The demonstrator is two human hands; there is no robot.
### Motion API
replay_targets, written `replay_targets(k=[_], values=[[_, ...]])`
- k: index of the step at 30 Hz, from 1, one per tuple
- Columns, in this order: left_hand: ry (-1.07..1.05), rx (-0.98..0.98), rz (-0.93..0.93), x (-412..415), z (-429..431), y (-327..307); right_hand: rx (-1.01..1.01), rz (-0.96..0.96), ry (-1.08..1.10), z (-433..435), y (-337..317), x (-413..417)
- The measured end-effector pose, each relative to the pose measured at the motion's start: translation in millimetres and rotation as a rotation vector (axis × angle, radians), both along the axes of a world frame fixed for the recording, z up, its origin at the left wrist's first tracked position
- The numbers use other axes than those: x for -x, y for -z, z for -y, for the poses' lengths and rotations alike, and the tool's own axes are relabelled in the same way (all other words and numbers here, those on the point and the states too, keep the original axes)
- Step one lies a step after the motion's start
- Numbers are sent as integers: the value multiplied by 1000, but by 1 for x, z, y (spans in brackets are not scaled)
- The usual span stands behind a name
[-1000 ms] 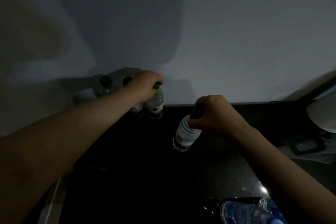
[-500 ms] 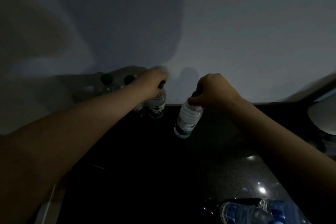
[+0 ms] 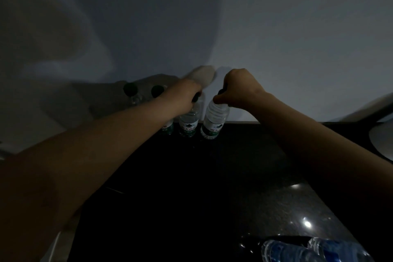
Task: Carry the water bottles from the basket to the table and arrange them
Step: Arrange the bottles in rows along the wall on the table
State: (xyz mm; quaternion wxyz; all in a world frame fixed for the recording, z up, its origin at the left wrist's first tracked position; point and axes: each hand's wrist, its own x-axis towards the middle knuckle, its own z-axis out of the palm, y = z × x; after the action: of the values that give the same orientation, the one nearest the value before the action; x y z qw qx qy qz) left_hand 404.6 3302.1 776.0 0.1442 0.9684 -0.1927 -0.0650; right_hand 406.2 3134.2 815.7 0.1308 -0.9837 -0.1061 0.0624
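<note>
Down at the near edge of the table [image 3: 212,176], two blue-labelled bottles [image 3: 297,251] lie on their sides, low in the shot and partly cut off. Both bare forearms reach out over the dark, glossy top toward its far edge. There's the right hand [image 3: 240,89], fingers curled tight round the neck and dark cap of the right-hand bottle [image 3: 213,122], which leans a touch with its base down at the table's far edge; it's too dark to call whether it's touching. Just beside it, the left hand [image 3: 182,97] is closed over the cap of the left-hand bottle [image 3: 188,122], upright at that same far edge. Those two bottles sit close, side by side. Further left along the far edge, two more bottles [image 3: 157,91] show dark caps above the left forearm, with one green label peeking out below it. Behind the table stands the pale wall [image 3: 276,27].
</note>
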Motion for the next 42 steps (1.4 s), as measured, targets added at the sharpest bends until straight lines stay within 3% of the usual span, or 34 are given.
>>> replay_targets(k=[30,42], values=[[-48,70,23,2,-2,4,26,3,67,-16,28,-5],[-117,-8,9,16,3,-6,75,43,79,15,0,47]])
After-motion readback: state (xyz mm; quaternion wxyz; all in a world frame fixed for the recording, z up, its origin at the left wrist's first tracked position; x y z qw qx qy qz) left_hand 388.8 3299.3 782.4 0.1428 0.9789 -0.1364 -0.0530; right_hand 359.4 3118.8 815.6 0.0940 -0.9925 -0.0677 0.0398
